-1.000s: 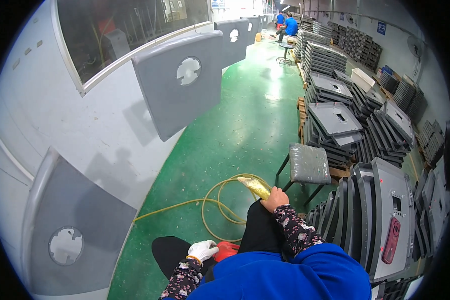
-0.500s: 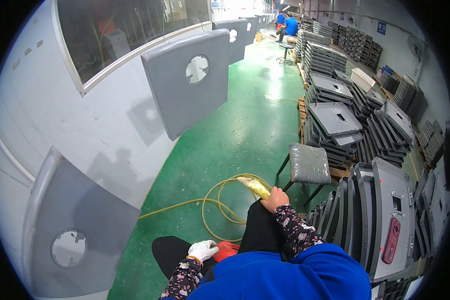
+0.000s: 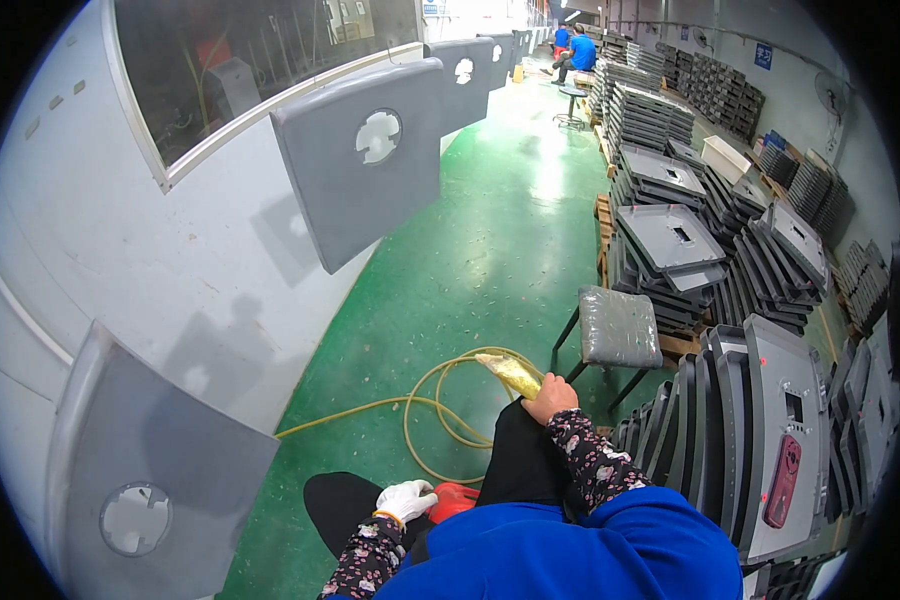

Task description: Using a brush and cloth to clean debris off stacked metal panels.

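My bare right hand (image 3: 550, 400) is closed around the near end of a yellow, shiny plastic-wrapped packet (image 3: 510, 373) with a pale tip, held above my right knee. My left hand (image 3: 406, 501), in a white knit glove, rests by my left thigh with its fingers loosely bent and slightly apart; nothing shows in it. Just beside its fingertips is a red object (image 3: 454, 500), partly hidden by my clothing. At the left a grey panel (image 3: 200, 440) with a round cut-out stands out from the white wall. A second such panel (image 3: 370, 190) hangs further ahead.
A yellow hose (image 3: 407, 430) lies coiled on the green floor. To the right stand a plastic-covered stool (image 3: 618, 327) and stacked grey panels (image 3: 670, 235). A red phone-like object (image 3: 783, 482) lies on one panel. Far off, a person in blue (image 3: 578, 52) sits near a round stool (image 3: 572, 93).
The hanging panel ahead has shifted a little left. The near left panel sits slightly lower in the view. Both my hands and the packet have stayed put.
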A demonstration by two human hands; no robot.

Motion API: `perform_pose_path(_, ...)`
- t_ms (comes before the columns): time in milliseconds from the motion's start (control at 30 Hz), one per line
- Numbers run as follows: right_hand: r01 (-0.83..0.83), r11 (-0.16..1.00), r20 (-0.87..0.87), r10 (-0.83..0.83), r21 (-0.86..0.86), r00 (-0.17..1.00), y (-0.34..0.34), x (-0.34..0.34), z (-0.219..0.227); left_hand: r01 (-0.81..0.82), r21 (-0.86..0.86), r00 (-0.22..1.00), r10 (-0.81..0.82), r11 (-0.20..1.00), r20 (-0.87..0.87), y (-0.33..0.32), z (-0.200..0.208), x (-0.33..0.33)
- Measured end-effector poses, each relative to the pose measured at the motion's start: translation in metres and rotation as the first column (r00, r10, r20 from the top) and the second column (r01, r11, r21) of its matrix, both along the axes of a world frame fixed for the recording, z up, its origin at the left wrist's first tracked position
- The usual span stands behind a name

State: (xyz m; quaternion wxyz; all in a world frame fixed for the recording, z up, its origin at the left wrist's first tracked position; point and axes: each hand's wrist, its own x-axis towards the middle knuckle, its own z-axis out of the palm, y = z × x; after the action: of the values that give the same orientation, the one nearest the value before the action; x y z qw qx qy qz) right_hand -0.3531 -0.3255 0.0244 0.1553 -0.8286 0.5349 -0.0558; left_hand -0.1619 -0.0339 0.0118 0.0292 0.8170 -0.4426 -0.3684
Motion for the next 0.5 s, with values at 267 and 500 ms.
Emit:
perform_pose_path(267,0.001,1.000,0.002,-0.001,-0.009,1.000,0.0002,-0.0010,-0.0005,0.007,0.006,1.000,-0.007,1.000,-0.002,-0.0019,0.0053,-0.0021)
perform_pose_path(500,0.006,1.000,0.003,-0.006,-0.010,1.000,0.0003,-0.0015,0.0004,0.000,0.017,1.000,0.000,1.000,0.004,-0.0027,0.0082,-0.0038)
